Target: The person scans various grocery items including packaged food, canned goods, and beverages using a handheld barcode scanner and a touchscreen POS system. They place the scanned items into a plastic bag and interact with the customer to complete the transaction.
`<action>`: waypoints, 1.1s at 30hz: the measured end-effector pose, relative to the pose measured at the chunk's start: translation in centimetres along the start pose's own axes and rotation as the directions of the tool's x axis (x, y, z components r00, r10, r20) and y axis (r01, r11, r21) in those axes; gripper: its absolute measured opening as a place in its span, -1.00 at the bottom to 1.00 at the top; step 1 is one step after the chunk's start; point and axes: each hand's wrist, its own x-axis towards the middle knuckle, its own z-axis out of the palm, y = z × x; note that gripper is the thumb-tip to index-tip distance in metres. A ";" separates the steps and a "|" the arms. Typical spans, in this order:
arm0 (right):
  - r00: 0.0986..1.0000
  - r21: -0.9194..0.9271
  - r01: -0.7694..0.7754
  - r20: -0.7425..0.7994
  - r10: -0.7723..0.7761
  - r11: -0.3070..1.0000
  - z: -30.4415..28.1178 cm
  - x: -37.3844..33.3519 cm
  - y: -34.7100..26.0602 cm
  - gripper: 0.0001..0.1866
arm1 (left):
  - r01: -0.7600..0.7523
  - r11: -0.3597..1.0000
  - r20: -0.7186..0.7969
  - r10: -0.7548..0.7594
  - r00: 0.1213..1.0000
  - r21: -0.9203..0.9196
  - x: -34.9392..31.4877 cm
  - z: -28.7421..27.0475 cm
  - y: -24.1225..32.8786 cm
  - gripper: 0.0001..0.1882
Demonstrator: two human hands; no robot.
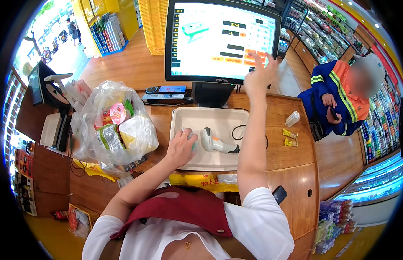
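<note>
My left hand (182,146) rests in the left part of a white tray (201,164), its fingers curled around a small clear-wrapped item (194,146) with a hint of green, mostly hidden. Beside it in the tray lies a grey-white handheld barcode scanner (215,143) with a dark handle end. My right hand (261,77) is raised in front of a touchscreen monitor (201,56), fingers stretched and apart, slightly blurred and holding nothing. The fingertips are over orange buttons at the screen's lower right; whether they touch the glass I cannot tell.
Left of the tray stands a clear plastic bag (143,110) full of packaged snacks. Right of my arm are a small white box (292,118), two yellow packets (290,138) and a dark phone (279,195). Across the counter a person in an orange-and-blue jacket (340,93) holds a phone.
</note>
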 end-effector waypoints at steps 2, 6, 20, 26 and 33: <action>0.997 0.009 0.034 0.073 -0.034 0.999 0.5 -1.5 -2.0 -0.37 | 0.005 1.000 -0.003 -0.005 1.000 0.000 -0.1 -0.1 0.0 -0.59; 0.983 0.072 0.107 0.140 -0.116 0.992 1.3 -2.6 -3.8 -0.36 | -0.014 1.000 -0.020 0.014 1.000 -0.010 0.0 0.2 -0.2 -0.59; 0.940 0.313 0.251 -0.304 -0.154 0.916 -6.3 -3.6 -9.5 -0.56 | -0.053 0.973 0.141 0.086 0.986 -0.226 -0.4 -0.9 -2.3 -0.27; 0.309 0.628 -0.092 0.756 -0.577 0.773 -5.9 -13.9 -10.2 -0.36 | 0.035 0.888 0.034 -0.022 0.999 -0.458 -2.7 -8.1 -5.1 -0.36; 0.347 0.398 0.164 0.833 -0.430 0.903 -1.7 -19.2 -12.0 -0.14 | 0.393 0.672 -0.523 -0.737 0.428 -0.627 -11.9 -16.0 -13.5 -0.47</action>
